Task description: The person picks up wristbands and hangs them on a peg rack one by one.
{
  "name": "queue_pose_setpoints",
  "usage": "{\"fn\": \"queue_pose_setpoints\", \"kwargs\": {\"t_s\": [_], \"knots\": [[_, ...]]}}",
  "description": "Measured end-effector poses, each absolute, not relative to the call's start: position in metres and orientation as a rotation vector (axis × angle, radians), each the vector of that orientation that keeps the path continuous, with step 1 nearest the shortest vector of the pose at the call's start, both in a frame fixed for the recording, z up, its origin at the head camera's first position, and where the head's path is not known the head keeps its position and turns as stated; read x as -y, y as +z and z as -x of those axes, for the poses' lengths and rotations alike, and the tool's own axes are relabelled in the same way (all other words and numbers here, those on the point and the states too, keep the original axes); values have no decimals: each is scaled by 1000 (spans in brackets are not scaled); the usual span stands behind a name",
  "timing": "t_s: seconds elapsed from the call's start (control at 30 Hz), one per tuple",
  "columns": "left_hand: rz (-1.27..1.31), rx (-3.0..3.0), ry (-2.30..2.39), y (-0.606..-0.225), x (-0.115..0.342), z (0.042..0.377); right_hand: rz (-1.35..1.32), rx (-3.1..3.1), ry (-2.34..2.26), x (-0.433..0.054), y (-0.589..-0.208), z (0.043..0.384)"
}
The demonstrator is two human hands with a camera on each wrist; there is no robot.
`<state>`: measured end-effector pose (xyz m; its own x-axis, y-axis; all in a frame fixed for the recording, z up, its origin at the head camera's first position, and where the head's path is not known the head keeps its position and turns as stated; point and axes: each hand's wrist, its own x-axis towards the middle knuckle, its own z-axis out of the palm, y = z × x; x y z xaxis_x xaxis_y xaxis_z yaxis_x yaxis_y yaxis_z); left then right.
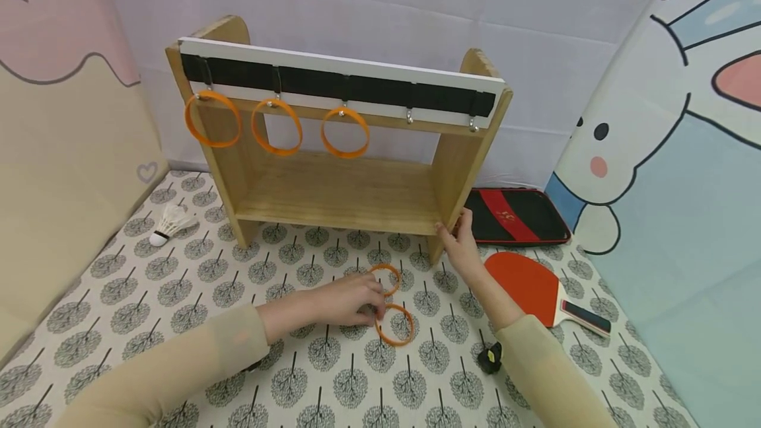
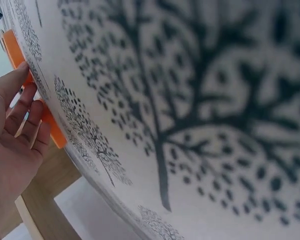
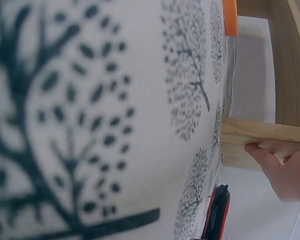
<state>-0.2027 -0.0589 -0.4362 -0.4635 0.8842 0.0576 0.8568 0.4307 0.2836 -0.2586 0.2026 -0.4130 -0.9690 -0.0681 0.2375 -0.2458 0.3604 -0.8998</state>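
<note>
With thumb and fingertips, my left hand (image 1: pixel 357 299) pinches the left edge of the nearer orange ring (image 1: pixel 410 329), which lies on the cloth. Just beyond it lies another orange ring (image 1: pixel 397 273), close to the same hand's other fingers; in the left wrist view this ring (image 2: pixel 54 131) stands beside them. My right hand (image 1: pixel 462 243) grips the lower right side panel of a wooden shelf (image 1: pixel 339 193), its thumb on the front edge. Across the top of the shelf runs a black strip (image 1: pixel 380 89) with several metal hooks. Three orange rings (image 1: pixel 277 127) hang from the left hooks.
A shuttlecock (image 1: pixel 171 223) lies left of the shelf. At right are a black-and-red case (image 1: pixel 535 216) and a red table tennis paddle (image 1: pixel 523 286). A small black object (image 1: pixel 490 357) sits by my right forearm. Fabric walls stand behind and at both sides.
</note>
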Motion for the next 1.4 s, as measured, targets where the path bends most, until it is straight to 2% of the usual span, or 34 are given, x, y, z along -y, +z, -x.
{"fn": "queue_pose_setpoints", "kwargs": {"t_s": [0.67, 0.77, 0.9, 1.4], "knots": [[-1495, -2637, 526, -402, 66, 193, -264, 2485, 1668, -204, -413, 260], [-1467, -2638, 572, -394, 69, 191, -247, 2498, 1682, -199, -401, 252], [-1489, -2653, 635, -386, 75, 193, -234, 2513, 1685, -193, -385, 241], [-1628, -2746, 728, -336, 86, 197, -246, 2505, 1673, -191, -383, 237]]}}
